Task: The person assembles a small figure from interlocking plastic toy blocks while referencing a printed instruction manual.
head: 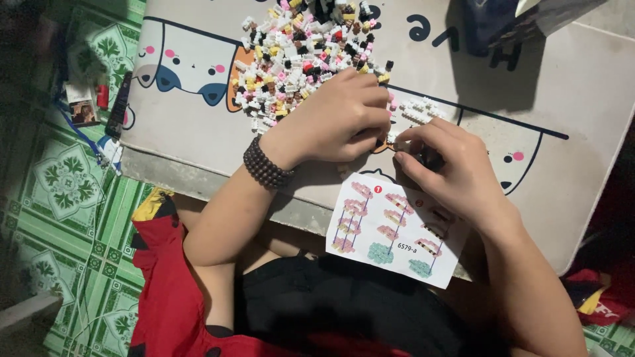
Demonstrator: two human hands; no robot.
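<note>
Head view. The desk (582,132) is a low, smooth, pale board printed with rounded cartoon animal faces in black outline.

A loose heap of bricks (297,53) lies at the desk's far edge, near its middle: small, hard, glossy plastic blocks in white, pink, yellow, black, brown and red. A smaller cluster of white bricks (417,111) sits just right of the heap, apart from it.

The left hand (340,119) rests on the desk at the near fringe of the heap, fingers curled down and closed; what its grip holds is hidden under the fingers. A bracelet (266,165) of dark round beads circles its wrist.

The right hand (453,172) lies just beside the left, fingertips pinched together toward a small dark piece (430,158) that is too shadowed to make out. Whether the grip is closed on it cannot be told.

A sheet (390,231) of flat white paper with printed pink and teal block diagrams lies at the desk's near edge, overhanging it, partly under the right hand.

Beyond the desk's left edge, the floor (59,185) carries a green and white mat with a repeating leaf-and-square pattern. A black slim remote (119,106) lies there against the desk's left edge.
</note>
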